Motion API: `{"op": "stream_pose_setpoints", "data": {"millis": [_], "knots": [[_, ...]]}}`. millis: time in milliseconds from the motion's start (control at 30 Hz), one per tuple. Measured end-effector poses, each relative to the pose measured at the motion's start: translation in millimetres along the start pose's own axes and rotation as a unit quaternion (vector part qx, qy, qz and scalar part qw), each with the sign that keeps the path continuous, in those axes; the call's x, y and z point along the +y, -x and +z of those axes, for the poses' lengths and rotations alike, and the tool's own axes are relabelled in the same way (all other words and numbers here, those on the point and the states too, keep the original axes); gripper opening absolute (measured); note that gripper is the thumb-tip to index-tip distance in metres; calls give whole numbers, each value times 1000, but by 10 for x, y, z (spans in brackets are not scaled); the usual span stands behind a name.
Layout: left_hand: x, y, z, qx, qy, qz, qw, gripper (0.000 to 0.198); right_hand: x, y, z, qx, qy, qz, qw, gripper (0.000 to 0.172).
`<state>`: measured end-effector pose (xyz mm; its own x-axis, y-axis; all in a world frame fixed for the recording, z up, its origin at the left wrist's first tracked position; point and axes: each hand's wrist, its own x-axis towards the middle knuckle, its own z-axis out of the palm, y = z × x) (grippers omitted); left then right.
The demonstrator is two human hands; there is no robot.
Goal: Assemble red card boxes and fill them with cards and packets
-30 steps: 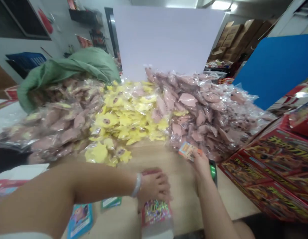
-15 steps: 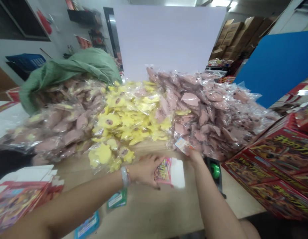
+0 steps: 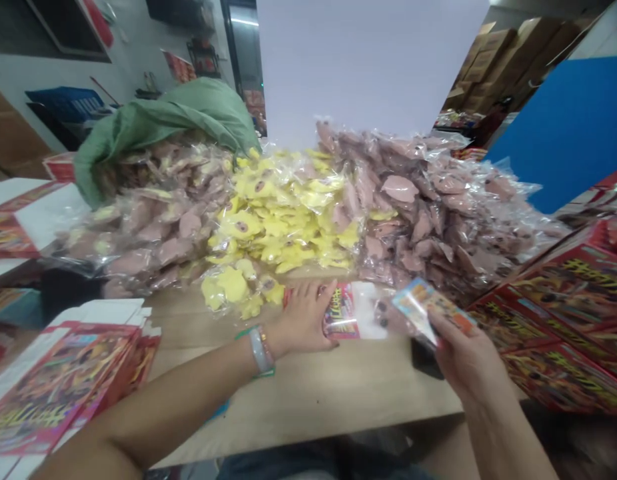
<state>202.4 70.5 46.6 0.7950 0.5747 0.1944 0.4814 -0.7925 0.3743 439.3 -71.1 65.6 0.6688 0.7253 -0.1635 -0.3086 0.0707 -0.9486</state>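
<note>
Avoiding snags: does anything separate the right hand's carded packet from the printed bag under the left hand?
Nothing visible: the carded packet in the right hand seems to touch the printed bag under the left hand.

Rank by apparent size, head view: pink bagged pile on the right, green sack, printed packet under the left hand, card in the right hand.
1. Pink bagged pile
2. Green sack
3. Printed packet and card: they look alike, and the card is nearer the camera, so unranked.
</note>
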Motion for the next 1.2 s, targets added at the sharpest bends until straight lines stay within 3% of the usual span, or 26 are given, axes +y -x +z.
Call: {"op": "stream_pose_setpoints", "data": {"millis": [100, 167, 267, 367, 433, 500, 567, 600, 667, 700, 733, 767, 833, 867, 900, 933, 1000, 1033, 1100, 1200], "knots": [[210, -12, -76, 31, -13, 39, 999, 102, 29, 271, 2, 4, 67, 23, 997, 28], [327, 8, -116, 33, -38, 69, 996, 99, 48, 326, 45, -54, 156, 7, 986, 27], [458, 52, -133, 25, -64, 101, 993, 93, -14, 319, 164, -145, 330, -82, 929, 30], [577, 107, -94, 45, -58, 64, 995, 92, -133, 358, 301, -102, 376, -143, 910, 62], [682, 161, -65, 69, -26, 23, 997, 93, -208, 451, 390, -121, 357, -128, 917, 62], [805, 238, -67, 78, 41, -18, 996, 95, -291, 570, 470, -213, 343, -96, 910, 43], [915, 335, -110, 37, 157, -37, 986, 100, -394, 673, 514, -323, 341, -44, 882, 30], [955, 388, -141, -7, 234, -34, 972, 99, -448, 709, 514, -379, 340, -5, 861, 30], [1001, 497, -190, -103, 405, -16, 908, 85, -528, 757, 458, -457, 343, 50, 820, 30], [1012, 552, -194, -130, 478, -10, 869, 74, -539, 777, 404, -449, 347, 40, 823, 28], [1019, 608, -178, -130, 531, -9, 837, 65, -522, 801, 337, -393, 352, -3, 850, 25], [1024, 666, -144, -106, 561, -12, 821, 61, -477, 834, 262, -286, 351, -71, 889, 25], [1037, 789, -38, -27, 556, -22, 831, 64, -320, 945, 111, -41, 306, -155, 938, 34], [1045, 850, 20, 9, 528, -28, 849, 66, -224, 1024, 47, 21, 265, -130, 955, 36], [1055, 908, 73, 32, 494, -34, 868, 65, -130, 1118, -6, 28, 214, -64, 974, 37], [1066, 958, 118, 42, 462, -34, 885, 59, -45, 1218, -45, -15, 154, 29, 987, 41], [1092, 1021, 185, 17, 420, -10, 907, 42, 73, 1402, -86, -134, 42, 206, 968, 49], [1106, 1030, 215, -11, 412, -7, 911, 32, 103, 1464, -95, -166, 6, 260, 951, 48], [1137, 1010, 291, -80, 427, -42, 900, 20, 119, 1491, -109, -180, -12, 307, 935, 44], [1199, 956, 443, -114, 443, -166, 874, 21, 81, 1322, -157, -224, 49, 265, 937, 48]]}}
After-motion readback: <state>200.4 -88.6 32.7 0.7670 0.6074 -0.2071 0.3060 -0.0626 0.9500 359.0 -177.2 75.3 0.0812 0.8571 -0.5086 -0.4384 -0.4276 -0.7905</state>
